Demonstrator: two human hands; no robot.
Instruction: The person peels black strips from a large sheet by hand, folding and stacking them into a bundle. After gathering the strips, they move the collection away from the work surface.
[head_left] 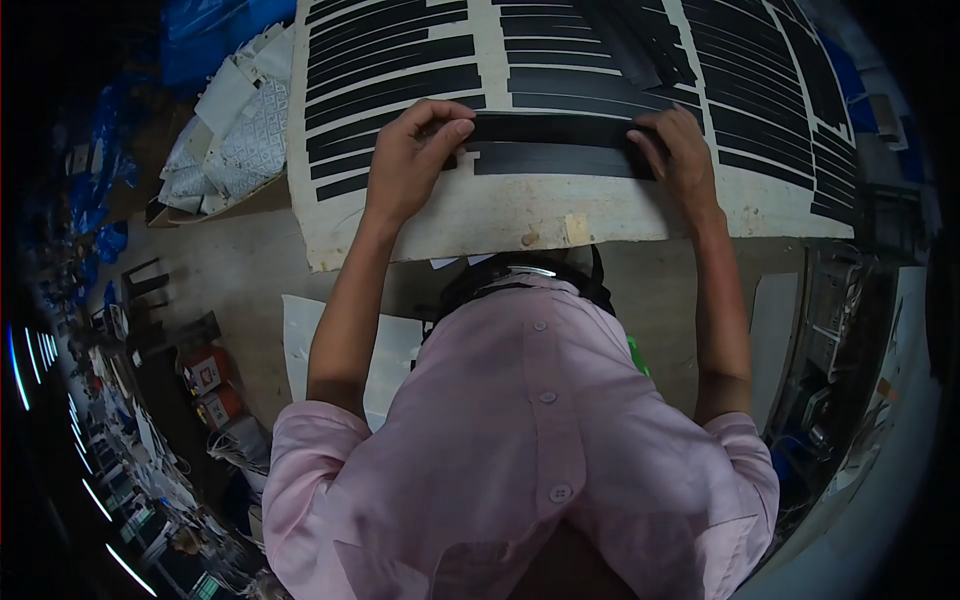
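A black strip (550, 130) stretches between my two hands just above the near part of the pale board (400, 222). My left hand (415, 155) pinches its left end between thumb and fingers. At the right end, my right hand (680, 155) grips it with bent fingers. Below it lies a dark grey strip (560, 160), flat on the board. Rows of black strips (390, 90) cover the board on both sides and beyond my hands. A loose bundle of dark strips (640, 45) lies across the rows at the far side.
Left of the board, a box holds crumpled white patterned material (235, 135). Blue plastic (215, 40) lies behind it. A pale yellowish patch (577, 229) marks the board's near edge. Orange boxes (212, 385) stand at the lower left, and a metal rack (830, 320) at the right.
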